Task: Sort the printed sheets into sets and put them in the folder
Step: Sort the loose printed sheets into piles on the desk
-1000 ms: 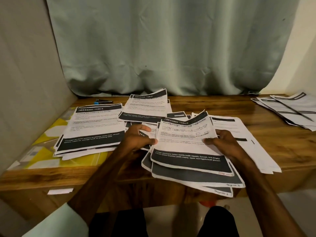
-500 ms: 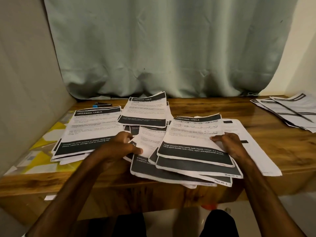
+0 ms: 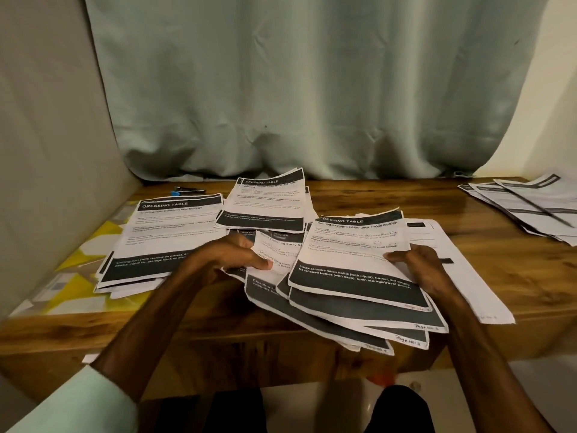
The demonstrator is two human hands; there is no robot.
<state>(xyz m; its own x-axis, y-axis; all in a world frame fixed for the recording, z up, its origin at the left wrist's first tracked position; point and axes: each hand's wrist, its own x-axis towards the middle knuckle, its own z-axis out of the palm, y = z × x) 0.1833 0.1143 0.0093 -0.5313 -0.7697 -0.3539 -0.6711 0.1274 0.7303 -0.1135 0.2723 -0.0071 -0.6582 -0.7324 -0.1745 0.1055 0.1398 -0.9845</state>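
On the left of the wooden table (image 3: 359,195) lies a flat yellow-patterned cover (image 3: 81,254), partly under paper; whether it is the folder cannot be told. Overlapping its right side sits the left stack (image 3: 168,235) of printed sheets, its top page headed "DRESSING TABLE" with a dark band along the near edge; just beyond its far edge lies a small blue and black object (image 3: 187,191), too small to name. Right of that, at the far middle, rests the far stack (image 3: 265,204), its far corners curling up. The left hand (image 3: 224,254), reaching out of a pale sleeve (image 3: 78,401), pinches the left edge of the middle sheet (image 3: 281,251), thumb on top and fingers curled beneath. To the right lies the fanned set (image 3: 352,264), overhanging the near edge of the table; the right hand (image 3: 418,267) grips its right side, thumb pressed on the top page. Under that set and reaching further right lies a mostly white sheet (image 3: 468,276). Well apart, at the far right, sits a spread pile (image 3: 530,207). A pale green curtain (image 3: 312,89) hangs behind the table.
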